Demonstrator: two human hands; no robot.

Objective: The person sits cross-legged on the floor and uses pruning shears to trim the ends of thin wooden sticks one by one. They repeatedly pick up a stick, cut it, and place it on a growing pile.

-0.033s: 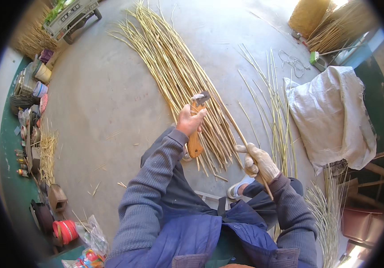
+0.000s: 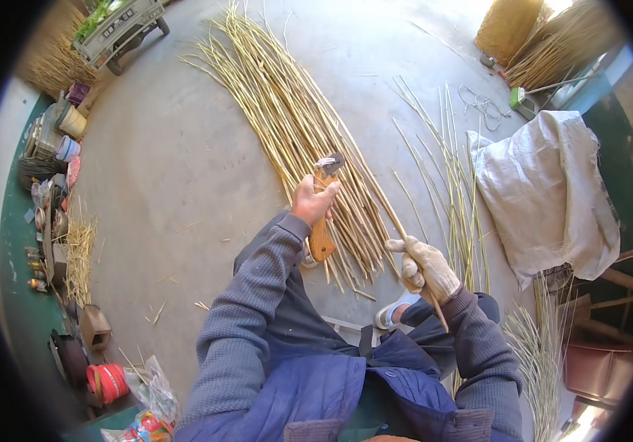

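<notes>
A wooden-handled knife [image 2: 322, 221] is gripped in the bare left hand [image 2: 312, 202], whose fingers are wrapped tightly around the upper part of the orange-brown handle; the short dark blade is seen at the top, and the handle's lower end is left free below the fist. A single long pale stalk [image 2: 386, 214] is held in the gloved right hand [image 2: 425, 267], the fingers being curled shut around it near its lower end. The stalk is seen slanting up and to the left from that hand, passing just right of the knife blade, above the large bundle of straw-coloured stalks [image 2: 287, 110] that is spread on the concrete floor [image 2: 169, 169]. The knife is held over the near end of that bundle. To the right of the bundle, a thinner scatter of stalks [image 2: 452, 184] is laid out, and beyond it a crumpled white sack [image 2: 544, 191] is seen. Well left of the bundle, at the floor's edge, a clutter of tins and containers [image 2: 58, 147] is lined up. Grey sleeves and a blue vest [image 2: 316, 390] are seen below the hands.
</notes>
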